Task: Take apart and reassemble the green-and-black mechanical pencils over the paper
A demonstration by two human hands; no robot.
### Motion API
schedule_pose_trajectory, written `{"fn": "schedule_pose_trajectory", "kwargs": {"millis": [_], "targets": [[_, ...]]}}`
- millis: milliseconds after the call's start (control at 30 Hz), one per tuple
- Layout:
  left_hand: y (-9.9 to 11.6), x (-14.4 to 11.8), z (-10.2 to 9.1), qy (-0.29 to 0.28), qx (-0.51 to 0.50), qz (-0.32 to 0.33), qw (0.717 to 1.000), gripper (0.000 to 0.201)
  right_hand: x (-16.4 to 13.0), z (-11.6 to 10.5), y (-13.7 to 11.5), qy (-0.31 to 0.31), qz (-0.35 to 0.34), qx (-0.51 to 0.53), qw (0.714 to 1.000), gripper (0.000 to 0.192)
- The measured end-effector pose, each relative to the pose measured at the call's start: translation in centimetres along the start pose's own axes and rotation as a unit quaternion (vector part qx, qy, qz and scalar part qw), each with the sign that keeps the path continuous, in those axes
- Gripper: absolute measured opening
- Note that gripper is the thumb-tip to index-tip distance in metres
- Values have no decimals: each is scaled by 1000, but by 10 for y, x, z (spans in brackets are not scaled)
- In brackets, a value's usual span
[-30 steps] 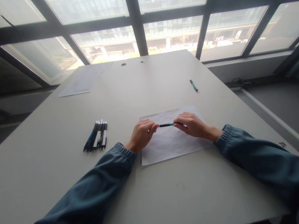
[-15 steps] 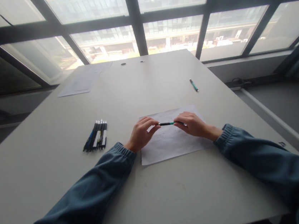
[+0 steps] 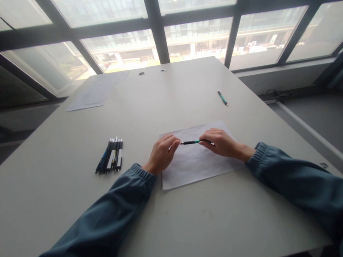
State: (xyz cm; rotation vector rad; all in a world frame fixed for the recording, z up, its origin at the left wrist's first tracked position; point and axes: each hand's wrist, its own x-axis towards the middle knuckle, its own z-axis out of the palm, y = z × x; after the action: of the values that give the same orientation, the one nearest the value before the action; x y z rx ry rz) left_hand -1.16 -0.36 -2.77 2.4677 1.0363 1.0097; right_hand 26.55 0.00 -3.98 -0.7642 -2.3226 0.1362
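A slim black and green pen (image 3: 191, 142) lies level between my two hands, above a white sheet of paper (image 3: 195, 171). My right hand (image 3: 219, 141) pinches its green end, and part of the barrel shows beneath the fingers. On the other side my left hand (image 3: 162, 152) has thumb and fingertips closed at the pen's silver tip. Faint marks show on the paper below. The far end of the pen is partly covered by the right fingers.
A bundle of several black, blue and white pens (image 3: 109, 156) lies left of the paper. One green pen (image 3: 223, 98) rests toward the table's right edge. Loose papers (image 3: 88, 94) lie at the far left of the white table (image 3: 183, 234). Windows (image 3: 200, 38) stand behind it.
The left thumb and fingers have slid slightly left along the pen, so more of its silver tip shows. My right hand stays in place.
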Motion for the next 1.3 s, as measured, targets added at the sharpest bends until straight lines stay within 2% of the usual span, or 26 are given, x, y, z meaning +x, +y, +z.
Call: {"fn": "schedule_pose_trajectory", "kwargs": {"millis": [100, 367, 900, 1067, 1300], "targets": [[-1, 0, 0, -14, 4, 4, 1000, 47, 0, 0, 0, 4, -5, 0, 1000, 18], [2, 1, -1, -20, 31, 9, 999, 47, 1, -2, -2, 0, -15, -4, 1000, 18], [0, 2, 2, 53, 0, 56, 997, 17, 1, -2, -2, -2, -3, -6, 1000, 20], [0, 1, 2, 54, -10, 49, 997, 13, 1, -2, -1, -1, -3, -9, 1000, 21], [5, 1, 0, 20, -1, 17, 1000, 32, 1, -1, 0, -4, 0, -7, 1000, 21]]}}
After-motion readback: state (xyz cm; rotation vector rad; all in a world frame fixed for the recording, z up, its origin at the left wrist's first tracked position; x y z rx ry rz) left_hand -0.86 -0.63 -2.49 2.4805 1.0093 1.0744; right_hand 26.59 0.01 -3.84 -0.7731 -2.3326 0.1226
